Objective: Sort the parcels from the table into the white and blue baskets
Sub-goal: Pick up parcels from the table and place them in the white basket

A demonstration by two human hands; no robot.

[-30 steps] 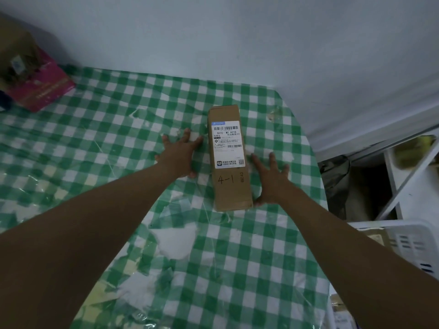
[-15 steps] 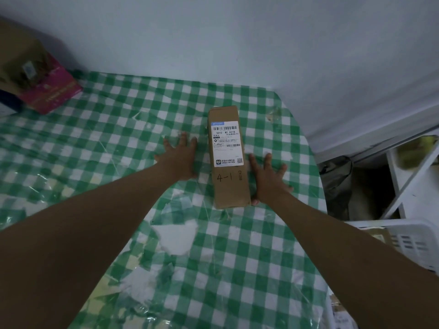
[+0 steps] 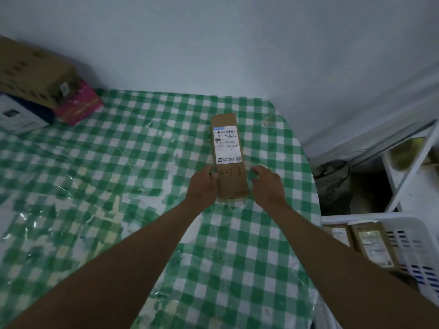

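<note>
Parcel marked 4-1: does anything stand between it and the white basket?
Nothing visible does. Only bare checked tablecloth and the right hand lie between the parcel and the white basket, which already holds parcels.

Long brown labelled parcel lies flat on checked table.

Both hands have closed onto the parcel.
</note>
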